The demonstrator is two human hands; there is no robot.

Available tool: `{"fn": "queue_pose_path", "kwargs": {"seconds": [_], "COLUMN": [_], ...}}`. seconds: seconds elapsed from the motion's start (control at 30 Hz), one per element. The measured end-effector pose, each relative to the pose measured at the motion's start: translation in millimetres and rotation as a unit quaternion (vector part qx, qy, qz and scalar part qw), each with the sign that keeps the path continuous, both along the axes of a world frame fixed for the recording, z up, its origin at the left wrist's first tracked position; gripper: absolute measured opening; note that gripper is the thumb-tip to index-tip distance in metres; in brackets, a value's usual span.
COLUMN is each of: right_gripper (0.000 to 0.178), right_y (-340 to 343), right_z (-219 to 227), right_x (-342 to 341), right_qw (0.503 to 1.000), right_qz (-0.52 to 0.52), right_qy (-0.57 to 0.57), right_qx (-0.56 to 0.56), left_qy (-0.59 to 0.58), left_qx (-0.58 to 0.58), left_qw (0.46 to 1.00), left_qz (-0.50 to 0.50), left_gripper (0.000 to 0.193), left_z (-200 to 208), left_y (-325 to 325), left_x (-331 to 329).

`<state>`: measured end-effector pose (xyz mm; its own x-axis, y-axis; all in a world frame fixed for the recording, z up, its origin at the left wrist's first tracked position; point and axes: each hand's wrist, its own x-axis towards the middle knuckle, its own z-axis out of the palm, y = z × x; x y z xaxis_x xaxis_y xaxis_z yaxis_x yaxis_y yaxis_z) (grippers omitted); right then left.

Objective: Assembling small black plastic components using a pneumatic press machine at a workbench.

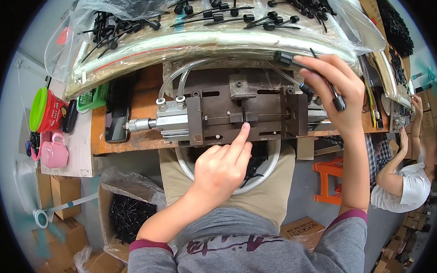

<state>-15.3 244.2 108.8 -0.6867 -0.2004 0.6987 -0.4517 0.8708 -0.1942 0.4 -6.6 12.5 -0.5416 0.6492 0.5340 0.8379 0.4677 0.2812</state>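
My left hand (222,167) reaches over the front of a dark metal fixture (223,129). Its index finger is stretched out, with the tip at a small black piece (244,117) in the fixture's central slot; the other fingers are curled and look empty. Raised at the fixture's right end, my right hand (339,86) is closed around several black plastic parts (339,102) with thin stems and thick heads. Their heads stick out on both sides of the fingers. The palm hides part of the stems.
Behind the fixture, a plastic-covered tray (176,41) carries many similar black parts. Clear air hoses (167,85) run to a silver cylinder (172,126). A phone (117,123) and pink cup (55,151) sit left. A round tub (276,166) is on my lap. Another person (403,185) works at right.
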Motion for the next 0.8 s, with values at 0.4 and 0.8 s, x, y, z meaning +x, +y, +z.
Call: {"fn": "queue_pose_path", "kwargs": {"seconds": [0.4, 0.8], "right_gripper": [0.044, 0.035], "right_y": [-12, -33], "right_z": [-37, -48], "right_x": [42, 45], "right_qw": [0.994, 0.98], "right_qz": [0.015, 0.058], "right_qy": [0.016, 0.068], "right_qx": [0.104, 0.176], "left_qy": [-0.124, -0.545], "left_qx": [0.043, 0.287], "left_qw": [0.991, 0.77], "left_qz": [-0.017, -0.166], "left_gripper": [0.028, 0.029], "left_z": [9, 42], "left_y": [1, -25], "left_x": [-10, -3]}}
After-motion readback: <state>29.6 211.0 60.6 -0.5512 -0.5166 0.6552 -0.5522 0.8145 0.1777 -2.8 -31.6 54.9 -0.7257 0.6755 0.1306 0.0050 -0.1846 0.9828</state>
